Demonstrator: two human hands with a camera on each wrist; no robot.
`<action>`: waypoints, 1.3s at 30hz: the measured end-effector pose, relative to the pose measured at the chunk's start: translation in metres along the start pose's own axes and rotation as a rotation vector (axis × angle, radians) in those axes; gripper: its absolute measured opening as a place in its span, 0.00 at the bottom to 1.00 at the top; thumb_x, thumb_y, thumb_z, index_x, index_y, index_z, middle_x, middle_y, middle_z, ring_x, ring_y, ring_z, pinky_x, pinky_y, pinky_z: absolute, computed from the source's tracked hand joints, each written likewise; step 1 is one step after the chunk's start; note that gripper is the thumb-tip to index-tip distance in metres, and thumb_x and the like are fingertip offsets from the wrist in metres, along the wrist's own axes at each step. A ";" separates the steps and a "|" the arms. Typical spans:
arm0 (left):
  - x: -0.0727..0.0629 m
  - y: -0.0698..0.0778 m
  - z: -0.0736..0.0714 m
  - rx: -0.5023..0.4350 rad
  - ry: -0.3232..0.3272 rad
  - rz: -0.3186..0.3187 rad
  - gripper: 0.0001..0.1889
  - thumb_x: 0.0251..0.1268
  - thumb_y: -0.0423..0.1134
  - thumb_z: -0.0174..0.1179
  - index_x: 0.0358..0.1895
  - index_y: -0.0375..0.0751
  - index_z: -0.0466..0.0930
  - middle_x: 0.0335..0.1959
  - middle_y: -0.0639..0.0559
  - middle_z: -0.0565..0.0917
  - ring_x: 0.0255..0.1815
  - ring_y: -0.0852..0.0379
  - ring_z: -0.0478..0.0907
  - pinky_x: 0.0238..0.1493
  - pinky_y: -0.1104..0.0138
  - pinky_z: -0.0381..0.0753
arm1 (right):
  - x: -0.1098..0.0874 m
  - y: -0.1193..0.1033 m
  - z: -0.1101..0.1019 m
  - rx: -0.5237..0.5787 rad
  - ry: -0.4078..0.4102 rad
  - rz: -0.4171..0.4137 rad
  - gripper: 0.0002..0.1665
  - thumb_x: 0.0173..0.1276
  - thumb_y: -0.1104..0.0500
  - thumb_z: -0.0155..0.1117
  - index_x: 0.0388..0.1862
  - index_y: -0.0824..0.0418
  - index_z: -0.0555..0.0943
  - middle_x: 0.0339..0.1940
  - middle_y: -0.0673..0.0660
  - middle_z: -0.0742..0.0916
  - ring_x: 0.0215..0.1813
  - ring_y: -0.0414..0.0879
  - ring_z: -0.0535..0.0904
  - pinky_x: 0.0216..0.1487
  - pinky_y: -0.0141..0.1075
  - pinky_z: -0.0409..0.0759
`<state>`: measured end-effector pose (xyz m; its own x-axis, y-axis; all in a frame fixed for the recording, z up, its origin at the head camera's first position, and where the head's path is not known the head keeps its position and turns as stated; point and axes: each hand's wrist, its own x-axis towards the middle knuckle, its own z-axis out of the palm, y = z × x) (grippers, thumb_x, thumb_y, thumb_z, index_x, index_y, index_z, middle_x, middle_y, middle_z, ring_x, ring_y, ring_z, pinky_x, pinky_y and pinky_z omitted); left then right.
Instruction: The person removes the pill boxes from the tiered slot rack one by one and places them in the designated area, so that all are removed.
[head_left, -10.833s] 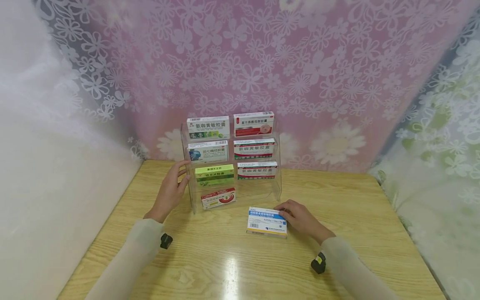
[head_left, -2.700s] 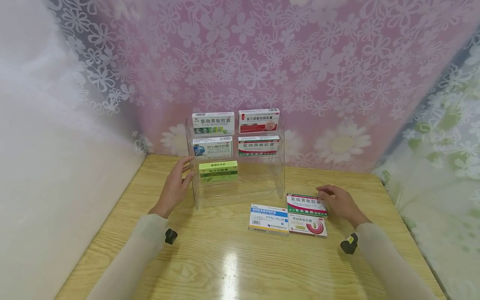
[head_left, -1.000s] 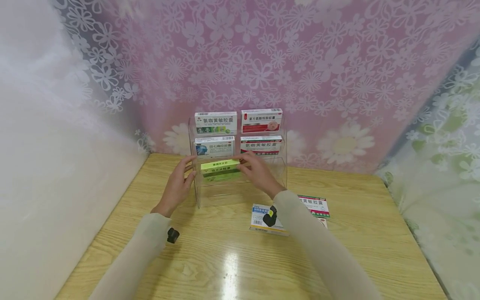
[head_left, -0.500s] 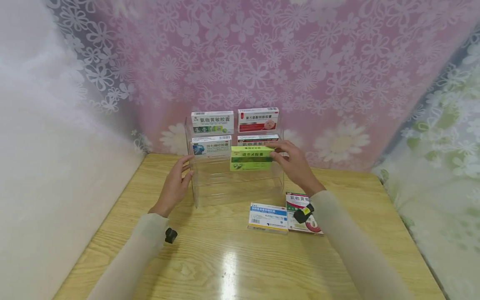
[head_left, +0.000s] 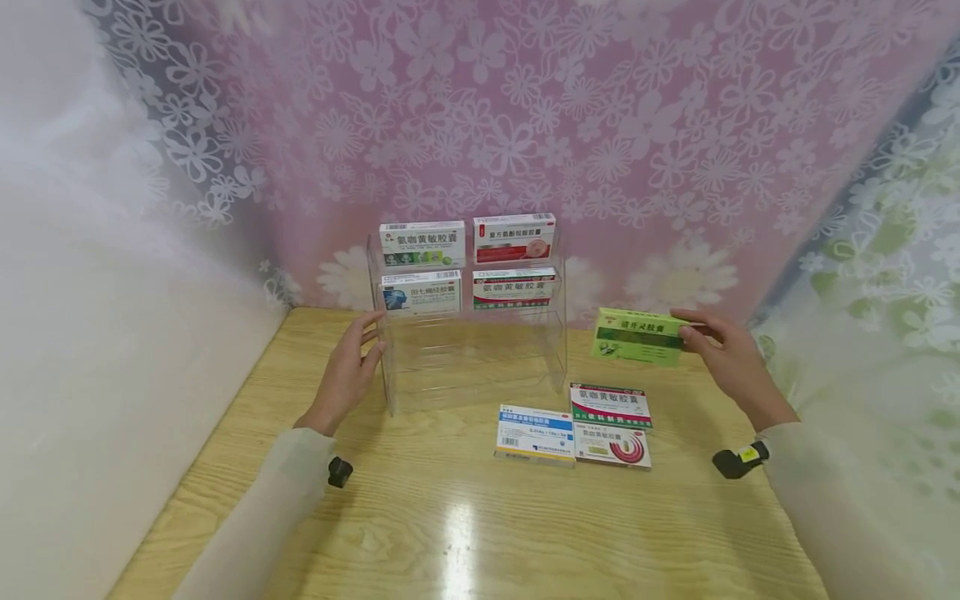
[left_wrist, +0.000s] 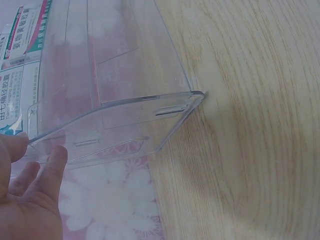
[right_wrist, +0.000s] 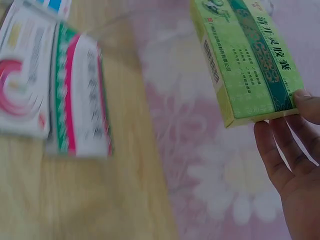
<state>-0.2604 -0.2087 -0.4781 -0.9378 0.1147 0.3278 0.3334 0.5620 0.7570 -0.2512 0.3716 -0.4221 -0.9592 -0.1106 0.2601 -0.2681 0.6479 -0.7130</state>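
My right hand [head_left: 731,362] pinches one end of a green medicine box [head_left: 637,340], held up to the right of the rack. In the right wrist view the thumb lies on the face of the green box [right_wrist: 245,60] and the fingers are at its end and behind. My left hand [head_left: 345,371] holds the left side of a clear plastic display rack [head_left: 388,375]; in the left wrist view the rack's side edge [left_wrist: 117,103] runs between thumb and fingers. Two white medicine boxes stand in the top tier, two in the second.
On the wooden table [head_left: 420,533] lie a blue-and-white box [head_left: 535,433], a green-and-red box [head_left: 611,406] and a box with red rings [head_left: 611,444], side by side in front of the rack. A floral curtain [head_left: 465,125] hangs behind.
The right hand has lifted the green box out of the rack's third tier and carried it right. Earlier, other boxes went from the rack to the table. The left hand stays on the rack.
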 end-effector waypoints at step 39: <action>-0.002 0.006 -0.001 -0.005 0.005 -0.005 0.31 0.87 0.30 0.54 0.86 0.48 0.60 0.87 0.38 0.62 0.80 0.32 0.71 0.70 0.36 0.83 | -0.055 0.142 -0.013 -0.086 -0.199 0.313 0.36 0.94 0.46 0.43 0.82 0.74 0.68 0.78 0.82 0.71 0.44 0.15 0.70 0.41 0.29 0.85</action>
<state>-0.2562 -0.2063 -0.4738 -0.9389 0.1082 0.3267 0.3293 0.5584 0.7614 -0.2349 0.4797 -0.5290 -0.9944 -0.0363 -0.0993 0.0411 0.7332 -0.6788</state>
